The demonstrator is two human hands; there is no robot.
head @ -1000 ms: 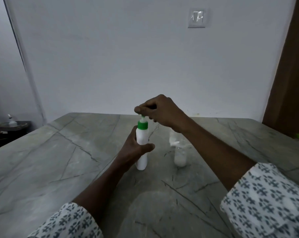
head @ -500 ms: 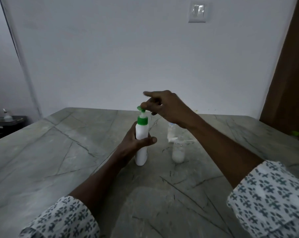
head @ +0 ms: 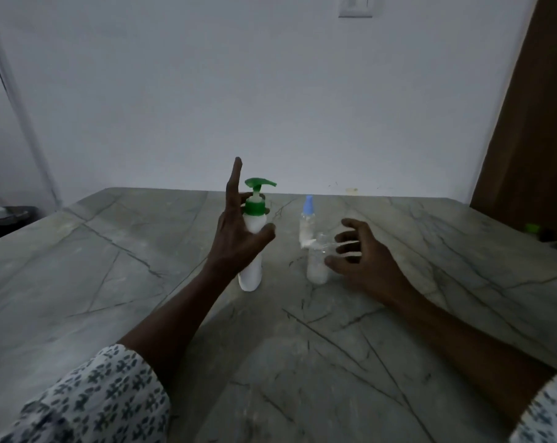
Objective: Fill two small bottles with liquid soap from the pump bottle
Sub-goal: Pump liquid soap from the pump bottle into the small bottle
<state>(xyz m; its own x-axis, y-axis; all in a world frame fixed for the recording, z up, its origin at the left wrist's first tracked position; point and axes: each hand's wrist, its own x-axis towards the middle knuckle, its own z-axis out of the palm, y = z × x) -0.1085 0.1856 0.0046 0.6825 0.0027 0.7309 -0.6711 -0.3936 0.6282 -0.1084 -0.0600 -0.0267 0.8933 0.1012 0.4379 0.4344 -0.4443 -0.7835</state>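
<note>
A white pump bottle (head: 251, 251) with a green collar and green pump head stands upright on the grey veined stone table (head: 111, 266), and everything else here can be placed from it. The person's left hand (head: 235, 238) is right at the bottle's left side, spread open: the fingers (head: 235, 177) point straight up past the pump head, while the thumb reaches across the front of the bottle's body. Whether the palm or thumb actually touches the plastic I cannot tell; the hand is certainly not wrapped around it.

To the right of the pump bottle stand two small clear bottles. The nearer small bottle (head: 318, 266) has no cap on and holds some white liquid in its lower part. Just behind it, and slightly closer to the pump bottle, is the blue-capped small bottle (head: 307, 223). A small white piece sits between them at neck height; I cannot make out what it is.

The right hand (head: 363, 260) hovers just to the right of the nearer small bottle, fingers spread and curled toward it, blurred, with the thumb low by the bottle's side. It grips nothing.

Both forearms come out of white sleeves (head: 95, 401) printed with a dark pattern.
</note>
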